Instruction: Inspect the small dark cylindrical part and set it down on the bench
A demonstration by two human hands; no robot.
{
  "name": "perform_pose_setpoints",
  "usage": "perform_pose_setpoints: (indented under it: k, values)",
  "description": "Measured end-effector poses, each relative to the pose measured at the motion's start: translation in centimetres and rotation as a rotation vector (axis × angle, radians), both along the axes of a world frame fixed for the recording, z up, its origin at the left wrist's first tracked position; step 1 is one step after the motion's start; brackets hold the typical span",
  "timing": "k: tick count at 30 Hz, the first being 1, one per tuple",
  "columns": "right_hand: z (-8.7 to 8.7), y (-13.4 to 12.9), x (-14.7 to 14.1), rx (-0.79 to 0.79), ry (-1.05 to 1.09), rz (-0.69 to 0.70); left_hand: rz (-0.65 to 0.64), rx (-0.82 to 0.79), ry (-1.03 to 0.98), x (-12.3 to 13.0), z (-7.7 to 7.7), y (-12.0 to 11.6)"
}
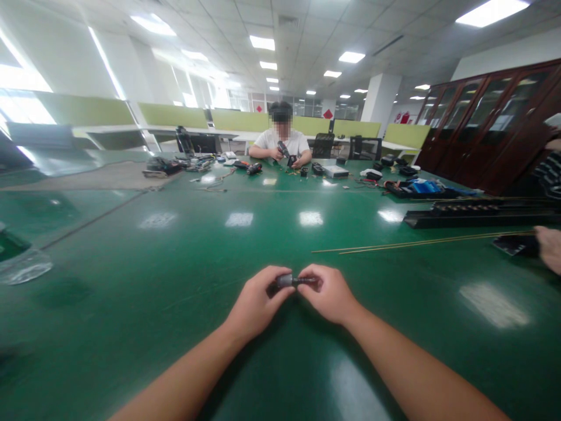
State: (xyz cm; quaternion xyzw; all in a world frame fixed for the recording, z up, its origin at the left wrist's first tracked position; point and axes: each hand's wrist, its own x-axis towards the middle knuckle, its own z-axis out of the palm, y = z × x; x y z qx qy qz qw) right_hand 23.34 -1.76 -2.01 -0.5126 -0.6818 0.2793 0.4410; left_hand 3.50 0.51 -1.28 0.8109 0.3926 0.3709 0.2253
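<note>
Just above the green table (197, 245), both of my hands meet around one small dark part (287, 280). It lies sideways, with a thicker grey-black cylinder at its left end and a thin ridged black shaft (304, 280) at its right. My left hand (258, 298) pinches the cylinder between thumb and fingers. The shaft is gripped by my right hand (328, 292), whose fingers hide its far end.
Two thin brass-coloured rods (394, 244) and long black channels (473, 216) lie to the right. Across the table, a person (280, 140) handles a dark tool. A person's hand (550, 248) reaches in at right. A clear plastic object (26, 266) is at left.
</note>
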Motion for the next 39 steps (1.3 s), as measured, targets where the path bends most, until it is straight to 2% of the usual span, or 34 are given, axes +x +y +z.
perform_pose_setpoints:
  k: [24, 29, 34, 37, 39]
  values:
    - [-0.2, 0.3, 0.2, -0.084, 0.042, -0.044, 0.039, -0.046, -0.03, -0.1, 0.0, 0.3]
    - [-0.2, 0.6, 0.8, -0.079, 0.046, -0.094, 0.078, -0.077, -0.044, -0.2, 0.0, 0.6]
    - [-0.9, 1.1, 0.9, -0.121, 0.121, -0.084, 0.185, -0.241, -0.184, -0.6, -0.2, 1.8]
    - [-1.2, 1.1, 0.8, -0.131, 0.121, -0.056, 0.176, -0.334, -0.314, -0.8, -0.5, 2.4]
    - [-1.3, 1.0, 0.7, -0.13, 0.115, -0.045, 0.163, -0.331, -0.332, -0.8, -0.6, 2.5]
